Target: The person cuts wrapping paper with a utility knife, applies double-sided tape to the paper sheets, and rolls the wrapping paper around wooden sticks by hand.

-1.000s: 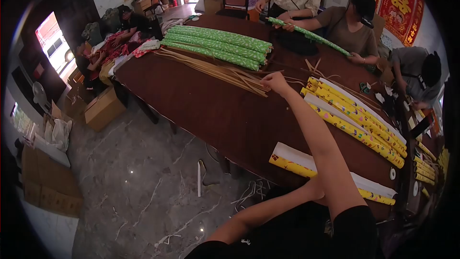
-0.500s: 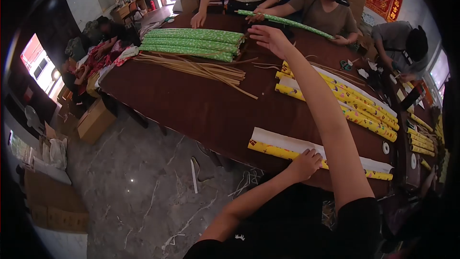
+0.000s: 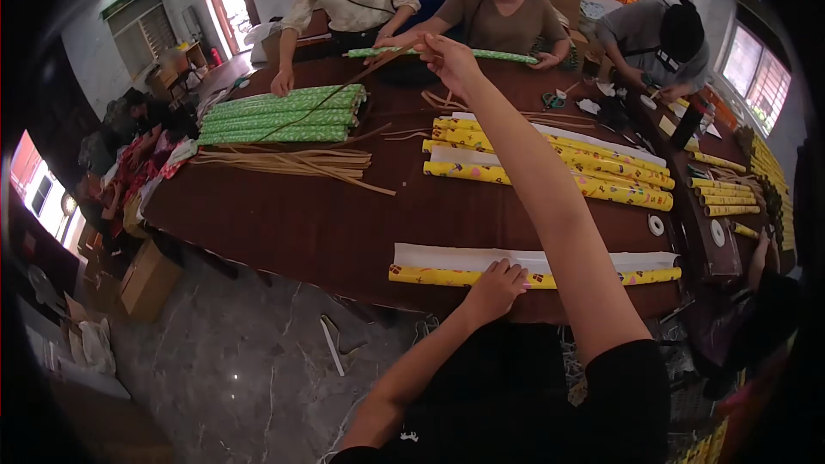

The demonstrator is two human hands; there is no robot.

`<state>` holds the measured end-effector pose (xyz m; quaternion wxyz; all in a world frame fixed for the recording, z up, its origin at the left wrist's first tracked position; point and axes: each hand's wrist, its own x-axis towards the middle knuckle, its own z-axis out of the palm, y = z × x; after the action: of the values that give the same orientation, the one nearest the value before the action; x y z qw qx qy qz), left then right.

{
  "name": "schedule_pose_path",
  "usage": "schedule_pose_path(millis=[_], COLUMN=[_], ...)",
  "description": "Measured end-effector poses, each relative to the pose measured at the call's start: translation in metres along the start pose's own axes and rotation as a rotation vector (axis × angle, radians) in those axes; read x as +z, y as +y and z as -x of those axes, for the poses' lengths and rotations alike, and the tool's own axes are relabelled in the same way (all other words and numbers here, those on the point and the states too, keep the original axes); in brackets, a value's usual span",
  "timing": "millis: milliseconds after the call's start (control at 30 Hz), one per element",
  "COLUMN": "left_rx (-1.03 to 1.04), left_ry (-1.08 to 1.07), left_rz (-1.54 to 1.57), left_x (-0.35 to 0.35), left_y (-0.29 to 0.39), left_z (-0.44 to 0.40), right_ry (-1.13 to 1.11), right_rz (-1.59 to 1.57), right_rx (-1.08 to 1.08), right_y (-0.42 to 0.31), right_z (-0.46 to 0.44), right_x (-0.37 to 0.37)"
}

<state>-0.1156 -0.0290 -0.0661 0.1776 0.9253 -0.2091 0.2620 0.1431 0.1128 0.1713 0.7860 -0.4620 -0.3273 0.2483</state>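
My left hand, fingers curled, presses on a partly rolled sheet of yellow patterned wrapping paper at the table's near edge. The sheet's white inner side faces up behind the roll. My right hand is stretched far across the table, fingers pinched on a long brown strip. That strip trails left over the green patterned rolls. Just beyond my right hand, a co-worker holds a thin green roll.
More yellow rolls lie under and right of my right forearm. Brown strips lie before the green stack. Tape rolls, scissors and a black cylinder are to the right. Several people work around the brown table.
The view has swung right. My right hand, loosely spread before, is now closed on a brown strip that it has lifted. My left hand stays on the yellow paper.
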Motion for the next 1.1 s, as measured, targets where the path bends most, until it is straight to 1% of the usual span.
schedule_pose_path(millis=[33,200,267,300,433,500,633,700,733,800,833,900,933,1000,1067,1100], left_rx=[0.017,-0.012,-0.020,-0.041,-0.022,-0.020,-0.002,-0.007,0.010,0.008,0.028,0.005,0.036,-0.047,0.013,0.009], left_ry=[-0.005,-0.045,-0.061,-0.066,-0.094,-0.067,-0.097,-0.104,-0.104,-0.055,-0.053,-0.058,-0.055,-0.140,-0.106,-0.098], left_rz=[0.004,-0.028,-0.011,-0.004,-0.002,0.000,0.004,-0.023,-0.015,-0.035,-0.024,-0.043,-0.031,-0.031,-0.012,-0.010], left_x=[0.000,-0.006,-0.010,-0.013,-0.013,-0.013,-0.014,-0.016,-0.016,-0.015,-0.015,-0.017,-0.018,-0.019,-0.021,-0.021], left_y=[0.000,0.001,0.004,0.005,0.005,0.005,0.005,0.006,0.006,0.006,0.007,0.008,0.009,0.010,0.011,0.010], left_z=[0.000,-0.002,-0.003,-0.005,-0.005,-0.006,-0.007,-0.008,-0.008,-0.008,-0.008,-0.009,-0.009,-0.010,-0.012,-0.011], right_ry=[-0.027,0.049,0.006,0.022,0.087,0.067,0.057,0.018,0.030,-0.030,-0.198,-0.170,-0.187,-0.122,-0.086,-0.066], right_rz=[-0.026,-0.041,-0.055,-0.057,-0.083,-0.057,-0.051,-0.041,-0.031,-0.145,-0.186,-0.116,-0.074,-0.062,0.043,0.114], right_rx=[-0.005,-0.045,-0.098,-0.104,-0.129,-0.157,-0.222,-0.278,-0.287,-0.367,-0.410,-0.517,-0.535,-0.657,-0.671,-0.659], right_y=[-0.005,-0.033,-0.046,-0.051,-0.077,-0.088,-0.113,-0.132,-0.142,-0.174,-0.193,-0.230,-0.253,-0.303,-0.336,-0.351], right_z=[0.002,0.006,0.009,0.013,0.024,0.027,0.038,0.045,0.049,0.067,0.076,0.093,0.103,0.137,0.175,0.190], right_x=[-0.005,-0.029,-0.041,-0.046,-0.065,-0.078,-0.105,-0.120,-0.128,-0.138,-0.147,-0.168,-0.178,-0.183,-0.184,-0.183])
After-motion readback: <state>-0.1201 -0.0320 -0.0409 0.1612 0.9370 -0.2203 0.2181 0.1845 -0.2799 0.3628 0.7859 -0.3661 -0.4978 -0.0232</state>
